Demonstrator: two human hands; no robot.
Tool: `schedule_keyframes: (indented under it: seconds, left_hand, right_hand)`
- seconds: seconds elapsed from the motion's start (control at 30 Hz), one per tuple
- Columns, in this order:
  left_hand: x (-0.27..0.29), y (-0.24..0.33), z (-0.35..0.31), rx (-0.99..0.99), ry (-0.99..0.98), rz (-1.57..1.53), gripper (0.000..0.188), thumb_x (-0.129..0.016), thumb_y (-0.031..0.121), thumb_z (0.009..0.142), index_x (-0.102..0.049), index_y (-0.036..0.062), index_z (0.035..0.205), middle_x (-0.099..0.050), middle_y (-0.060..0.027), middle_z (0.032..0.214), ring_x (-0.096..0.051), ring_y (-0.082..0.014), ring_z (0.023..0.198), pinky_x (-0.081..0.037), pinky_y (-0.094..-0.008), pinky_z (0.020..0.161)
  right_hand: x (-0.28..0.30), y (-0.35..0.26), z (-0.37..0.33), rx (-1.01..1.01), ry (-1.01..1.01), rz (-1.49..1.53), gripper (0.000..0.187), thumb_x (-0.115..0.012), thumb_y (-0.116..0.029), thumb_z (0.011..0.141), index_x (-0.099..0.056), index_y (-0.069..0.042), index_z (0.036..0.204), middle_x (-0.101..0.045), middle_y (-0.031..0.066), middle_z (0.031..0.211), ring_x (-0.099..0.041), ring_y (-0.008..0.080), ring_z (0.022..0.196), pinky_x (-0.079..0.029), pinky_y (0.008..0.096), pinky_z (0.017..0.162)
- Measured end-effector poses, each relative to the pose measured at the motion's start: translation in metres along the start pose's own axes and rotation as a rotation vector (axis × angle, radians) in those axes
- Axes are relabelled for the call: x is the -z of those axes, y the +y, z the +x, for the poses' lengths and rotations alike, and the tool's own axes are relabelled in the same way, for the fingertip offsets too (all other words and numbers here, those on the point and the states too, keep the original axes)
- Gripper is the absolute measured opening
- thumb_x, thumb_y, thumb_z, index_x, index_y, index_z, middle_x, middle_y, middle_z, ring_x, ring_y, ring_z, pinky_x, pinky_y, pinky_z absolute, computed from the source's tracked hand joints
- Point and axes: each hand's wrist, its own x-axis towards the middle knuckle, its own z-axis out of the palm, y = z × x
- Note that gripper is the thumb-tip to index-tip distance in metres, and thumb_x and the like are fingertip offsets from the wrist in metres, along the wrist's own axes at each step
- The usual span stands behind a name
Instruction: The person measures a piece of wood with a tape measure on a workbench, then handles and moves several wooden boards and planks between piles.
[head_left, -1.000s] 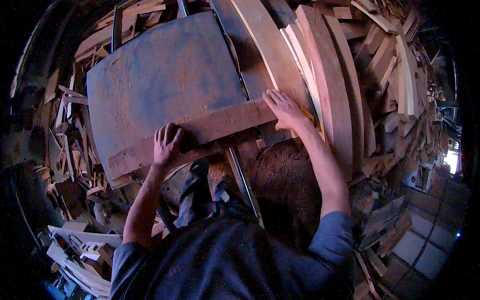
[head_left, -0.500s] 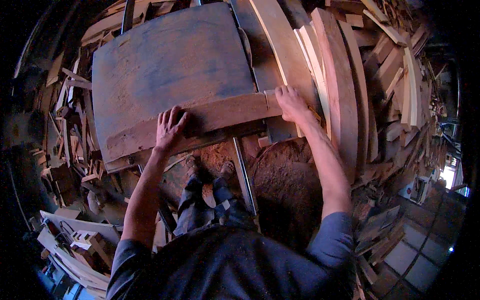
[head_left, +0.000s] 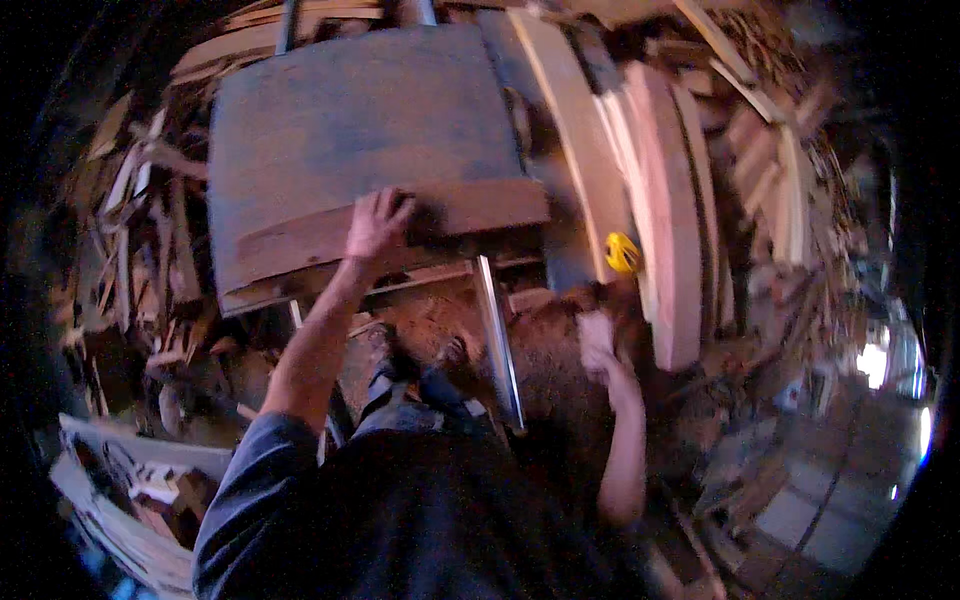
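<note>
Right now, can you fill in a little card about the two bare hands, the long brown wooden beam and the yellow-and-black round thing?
Left hand: on the long brown wooden beam
Right hand: away from the beam, blurred; can't tell if it holds anything
Beam: along the near edge of the flat dusty blue-grey tabletop
Yellow-and-black round thing: by the near end of a long tan wooden plank

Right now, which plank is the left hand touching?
The brown plank lying crosswise on the table, under the left hand; the paler planks to the right run lengthwise, untouched.
</note>
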Motion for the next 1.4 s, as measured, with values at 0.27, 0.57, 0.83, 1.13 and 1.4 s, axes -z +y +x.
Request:
schedule_keyframes:
  seconds: [0.27, 0.57, 0.83, 1.13, 1.4]
  left_hand:
    - [-0.018, 0.006, -0.006, 0.033, -0.251, 0.175, 0.049, -0.046, 0.019, 0.093, -0.042, 0.0256, 0.141, -0.043, -0.0153, 0.135, -0.042, -0.0357, 0.123, -0.032, -0.0529, 0.105]
    - [-0.021, -0.003, -0.015, 0.037, -0.264, 0.115, 0.052, -0.049, 0.021, 0.092, -0.039, 0.0247, 0.144, -0.038, -0.0197, 0.145, -0.041, -0.0372, 0.124, -0.031, -0.0536, 0.106]
    - [-0.009, 0.018, -0.009, 0.003, -0.101, 0.010, 0.064, -0.071, 0.045, 0.073, -0.054, 0.0126, 0.126, -0.046, -0.0151, 0.125, -0.043, -0.0327, 0.117, -0.033, -0.0459, 0.101]
    - [0.005, 0.038, -0.006, 0.006, -0.050, 0.016, 0.078, -0.073, 0.059, 0.068, -0.055, 0.0094, 0.126, -0.048, -0.0136, 0.123, -0.043, -0.0331, 0.119, -0.034, -0.0463, 0.101]
    - [0.004, 0.051, -0.041, 0.004, -0.154, 0.055, 0.052, -0.069, 0.025, 0.074, -0.056, 0.0142, 0.123, -0.047, -0.0169, 0.127, -0.045, -0.0368, 0.118, -0.038, -0.0484, 0.098]
  right_hand:
    - [-0.001, 0.089, -0.087, -0.374, 0.492, 0.602, 0.065, -0.071, -0.049, 0.077, -0.048, -0.020, 0.130, -0.049, 0.0078, 0.128, -0.053, 0.0258, 0.104, -0.044, 0.0434, 0.085]
    - [-0.206, -0.123, -0.166, 0.602, -0.260, 0.184, 0.104, -0.069, -0.054, 0.080, -0.016, 0.002, 0.150, -0.032, 0.0293, 0.149, -0.035, 0.0398, 0.137, -0.028, 0.0519, 0.111]
    - [-0.146, 0.010, -0.181, 0.193, 0.089, -0.141, 0.046, -0.069, -0.010, 0.087, -0.055, 0.004, 0.128, -0.063, 0.0144, 0.118, -0.058, 0.0219, 0.111, -0.044, 0.0339, 0.098]
    - [-0.083, 0.033, -0.093, 0.426, 0.310, -0.381, 0.039, -0.070, -0.019, 0.086, -0.061, 0.002, 0.118, -0.068, 0.0113, 0.095, -0.064, 0.0179, 0.092, -0.050, 0.0325, 0.082]
    - [-0.007, -0.012, 0.140, 0.744, 0.412, -0.923, 0.072, -0.070, -0.024, 0.081, -0.037, -0.002, 0.141, -0.042, 0.0295, 0.136, -0.043, 0.0442, 0.124, -0.036, 0.0493, 0.105]
